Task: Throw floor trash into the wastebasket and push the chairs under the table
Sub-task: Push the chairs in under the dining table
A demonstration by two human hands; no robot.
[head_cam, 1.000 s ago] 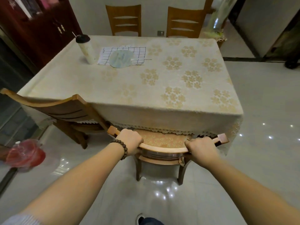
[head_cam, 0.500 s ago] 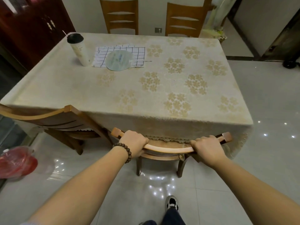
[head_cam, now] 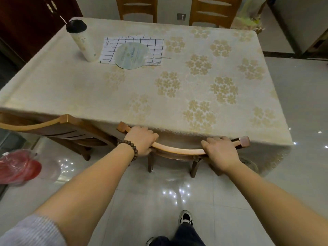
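A wooden chair (head_cam: 179,150) stands at the near edge of the table (head_cam: 74,89), its seat hidden under the cream flowered tablecloth. Only its curved top rail and two back legs show. My left hand (head_cam: 142,140), with a bead bracelet at the wrist, grips the left part of the rail. My right hand (head_cam: 219,150) grips the right part. A second wooden chair (head_cam: 58,129) stands angled at the table's near left corner, its back sticking out from the edge.
A red plastic-lined wastebasket (head_cam: 16,166) sits on the floor at the far left. Two more chairs (head_cam: 136,8) stand at the far side. On the table are a tall cup (head_cam: 82,41), a checked cloth and a round fan (head_cam: 132,55). My foot (head_cam: 185,217) is on the tiles below.
The chair has slid forward under the table with both hands on its rail; its seat is now hidden by the tablecloth. I have stepped closer to the table.
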